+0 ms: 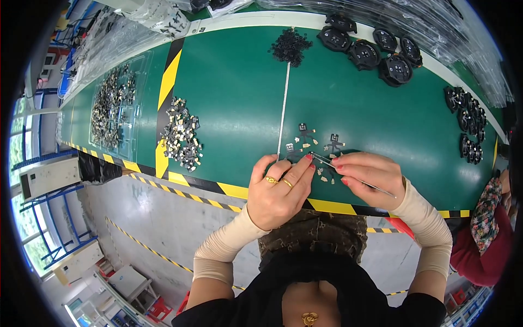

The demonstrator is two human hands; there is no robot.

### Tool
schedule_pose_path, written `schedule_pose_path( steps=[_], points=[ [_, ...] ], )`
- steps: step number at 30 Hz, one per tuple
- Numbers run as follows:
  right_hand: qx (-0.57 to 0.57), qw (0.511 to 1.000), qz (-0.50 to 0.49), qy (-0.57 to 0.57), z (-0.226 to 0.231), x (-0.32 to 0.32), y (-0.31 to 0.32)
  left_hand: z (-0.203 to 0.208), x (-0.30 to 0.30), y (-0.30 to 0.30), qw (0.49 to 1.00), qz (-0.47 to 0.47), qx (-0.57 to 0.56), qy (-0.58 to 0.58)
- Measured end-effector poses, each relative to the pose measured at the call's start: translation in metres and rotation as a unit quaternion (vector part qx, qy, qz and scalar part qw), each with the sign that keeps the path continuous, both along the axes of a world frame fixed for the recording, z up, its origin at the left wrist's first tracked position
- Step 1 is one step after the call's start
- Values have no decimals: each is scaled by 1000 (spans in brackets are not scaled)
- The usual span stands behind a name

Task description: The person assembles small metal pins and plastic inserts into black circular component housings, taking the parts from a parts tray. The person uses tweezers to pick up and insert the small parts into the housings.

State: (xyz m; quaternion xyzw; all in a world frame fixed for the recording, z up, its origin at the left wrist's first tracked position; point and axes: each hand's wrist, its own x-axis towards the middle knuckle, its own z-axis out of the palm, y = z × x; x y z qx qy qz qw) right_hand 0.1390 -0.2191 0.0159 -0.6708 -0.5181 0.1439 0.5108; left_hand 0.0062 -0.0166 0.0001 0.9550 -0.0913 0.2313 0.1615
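Over the near edge of the green bench, my right hand (376, 177) grips thin metal tweezers (385, 192), whose tips point left toward my other hand. My left hand (279, 191), wearing two gold-coloured rings, has its fingers closed together by the tweezer tips. What those fingers pinch, if anything, is too small and covered to make out. Just beyond my hands lie small black flex-cable parts with pale ends, one part (304, 131) straight ahead and another part (335, 143) to its right. Little pale pieces (323, 178) are scattered between my hands.
Left of me is a heap of similar small parts (182, 133), beside yellow-black tape (170, 76). Further left, a clear tray (143, 90) holds many more. Tiny black pieces (291, 46) are piled at the back. Black round housings (364, 54) and smaller black parts (468, 117) stand right. Another person's sleeve (485, 218) shows far right.
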Motion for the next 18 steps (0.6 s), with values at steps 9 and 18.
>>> schedule_pose_path(
  steps=[9,18],
  points=[
    [8,998,44,-40,0,4,0,1,0,0,1000,1,-14,8],
    [1,999,30,-32,-1,1,-3,5,2,0,1000,-5,-9,16]
  ],
)
